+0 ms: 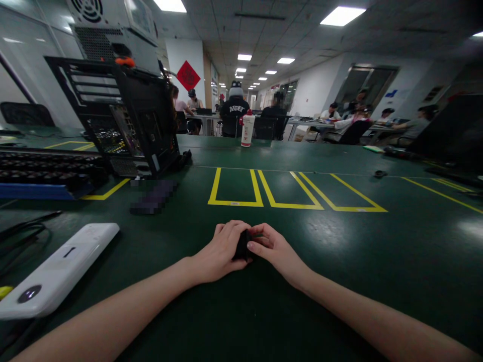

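Note:
A small black object (242, 246) is between my two hands, low over the green table (287, 311). My left hand (222, 249) is wrapped round it from the left, fingers over its top and thumb underneath. From the right, my right hand (274, 249) meets it with bent fingers and thumb at its edge. Most of the object is hidden by my fingers, so its exact shape cannot be made out. Beyond my hands, yellow tape outlines (236, 203) mark the table.
A white device (62, 269) lies at the left, near black cables (26, 226). Behind it stand a black computer case (124, 115) and a blue-edged rack (37, 191). A white bottle (247, 129) stands at the far edge. Several people sit at tables beyond.

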`<state>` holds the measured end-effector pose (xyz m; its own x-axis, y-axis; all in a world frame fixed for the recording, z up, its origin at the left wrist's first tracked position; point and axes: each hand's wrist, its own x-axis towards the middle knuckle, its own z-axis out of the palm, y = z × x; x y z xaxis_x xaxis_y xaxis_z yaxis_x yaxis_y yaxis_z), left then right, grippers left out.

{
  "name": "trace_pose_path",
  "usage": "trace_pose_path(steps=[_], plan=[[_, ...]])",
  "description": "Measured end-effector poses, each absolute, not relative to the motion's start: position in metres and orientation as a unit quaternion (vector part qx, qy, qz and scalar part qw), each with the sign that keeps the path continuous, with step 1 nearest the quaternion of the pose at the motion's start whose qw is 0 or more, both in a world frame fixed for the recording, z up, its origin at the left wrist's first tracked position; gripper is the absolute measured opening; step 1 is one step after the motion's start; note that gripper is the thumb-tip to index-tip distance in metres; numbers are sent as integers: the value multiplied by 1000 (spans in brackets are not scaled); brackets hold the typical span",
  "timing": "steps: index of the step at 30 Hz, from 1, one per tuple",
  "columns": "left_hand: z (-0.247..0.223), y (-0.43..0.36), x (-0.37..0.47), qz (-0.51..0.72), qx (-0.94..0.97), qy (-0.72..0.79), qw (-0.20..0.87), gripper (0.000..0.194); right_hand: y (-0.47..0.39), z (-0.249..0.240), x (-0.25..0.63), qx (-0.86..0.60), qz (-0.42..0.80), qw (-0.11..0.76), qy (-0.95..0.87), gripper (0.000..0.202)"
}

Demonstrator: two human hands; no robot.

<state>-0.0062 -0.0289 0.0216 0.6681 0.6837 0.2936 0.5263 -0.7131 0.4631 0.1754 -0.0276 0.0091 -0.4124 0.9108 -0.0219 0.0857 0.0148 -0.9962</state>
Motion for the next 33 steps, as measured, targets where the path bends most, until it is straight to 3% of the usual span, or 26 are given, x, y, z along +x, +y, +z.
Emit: trace_pose_path(steps=[4, 10, 13, 20, 33], plan=[[22, -30, -7, 234, 897, 334, 170, 54, -28, 10, 177, -398, 581, 337, -626, 19], [21, -29, -7, 234, 894, 335, 183, 52, -37, 9, 175, -376, 499, 362, -692, 20], [21, -29, -6, 237, 894, 337, 178, 52, -37, 7, 172, -383, 474, 368, -702, 11], [22, -30, -6, 233, 895, 339, 176, 51, -32, 8, 171, -397, 539, 353, -654, 19], [19, -28, -6, 230, 898, 337, 166, 54, -34, 5, 174, -394, 444, 343, -728, 10]])
